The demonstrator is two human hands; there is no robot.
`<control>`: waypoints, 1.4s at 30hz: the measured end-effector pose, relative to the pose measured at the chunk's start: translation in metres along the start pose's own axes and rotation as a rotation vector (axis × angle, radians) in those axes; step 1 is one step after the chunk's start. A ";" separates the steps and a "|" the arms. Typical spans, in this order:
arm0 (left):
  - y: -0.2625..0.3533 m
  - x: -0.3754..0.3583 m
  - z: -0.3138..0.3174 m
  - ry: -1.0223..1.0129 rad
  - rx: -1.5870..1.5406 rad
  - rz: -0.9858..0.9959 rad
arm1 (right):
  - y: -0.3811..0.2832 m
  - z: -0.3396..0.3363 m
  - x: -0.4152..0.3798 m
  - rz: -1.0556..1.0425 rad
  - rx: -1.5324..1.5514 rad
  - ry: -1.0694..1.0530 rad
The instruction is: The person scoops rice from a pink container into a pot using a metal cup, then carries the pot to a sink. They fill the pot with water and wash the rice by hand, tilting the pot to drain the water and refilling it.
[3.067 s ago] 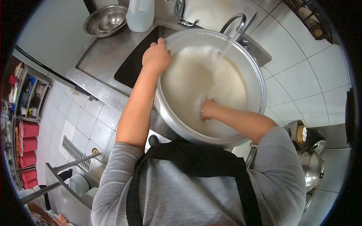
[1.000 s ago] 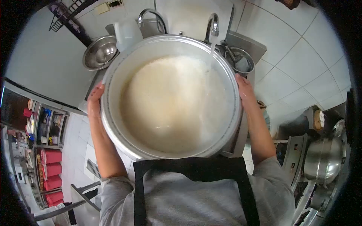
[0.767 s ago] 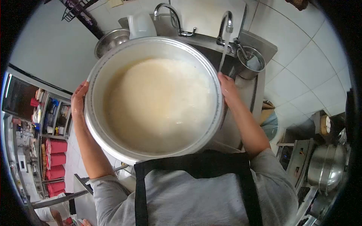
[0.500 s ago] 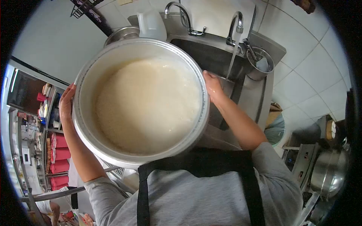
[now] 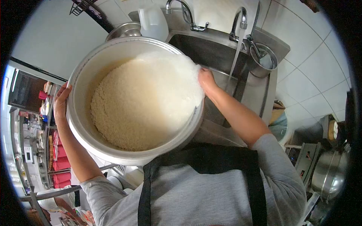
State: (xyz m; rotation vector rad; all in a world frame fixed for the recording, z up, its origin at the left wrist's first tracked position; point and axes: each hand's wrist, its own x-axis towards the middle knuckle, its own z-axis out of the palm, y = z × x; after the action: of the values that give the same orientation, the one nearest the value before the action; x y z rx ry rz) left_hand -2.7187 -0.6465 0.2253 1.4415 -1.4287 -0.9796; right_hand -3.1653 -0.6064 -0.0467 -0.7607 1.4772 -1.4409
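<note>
A large pale metal pot (image 5: 81, 141) is tilted to the right, its right side over the sink's near edge. Inside, wet rice (image 5: 109, 120) shows on the left, and cloudy white water (image 5: 169, 75) gathers on the right, up to and over the rim. My left hand (image 5: 61, 101) grips the pot's left side, fingers curled at the rim. On the right side, my right hand (image 5: 206, 81) clasps the rim beside the foamy water; its fingertips are partly hidden. A steel sink (image 5: 211, 56) lies beyond, with water running from the right faucet (image 5: 237, 24).
A second faucet (image 5: 188, 15) stands at the back near a white plastic jug (image 5: 154, 24). On the right ledge is a metal container (image 5: 263, 62) with utensils. Shelves with red bins (image 5: 61, 164) are at left; a large steel pot (image 5: 330, 175) is at right. Another person's arm shows lower left.
The pot has tipped to the right. The cloudy water has shifted to the right rim, and more rice is exposed on the left. Both hands keep their hold.
</note>
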 end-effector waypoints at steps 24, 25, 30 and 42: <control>0.023 -0.010 0.019 -0.031 0.074 0.084 | -0.012 -0.006 -0.016 0.108 0.140 -0.016; 0.023 -0.010 0.019 -0.031 0.085 0.086 | -0.012 -0.006 -0.017 0.106 0.120 -0.005; 0.031 -0.013 0.024 -0.025 0.171 0.113 | -0.011 -0.009 -0.021 0.118 0.060 0.016; 0.039 -0.019 0.033 -0.015 0.206 0.161 | -0.020 -0.010 -0.027 0.123 0.056 0.001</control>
State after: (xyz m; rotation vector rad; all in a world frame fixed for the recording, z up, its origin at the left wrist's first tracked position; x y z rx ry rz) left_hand -2.7635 -0.6279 0.2511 1.4410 -1.6685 -0.7613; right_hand -3.1664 -0.5806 -0.0226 -0.6241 1.4522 -1.3838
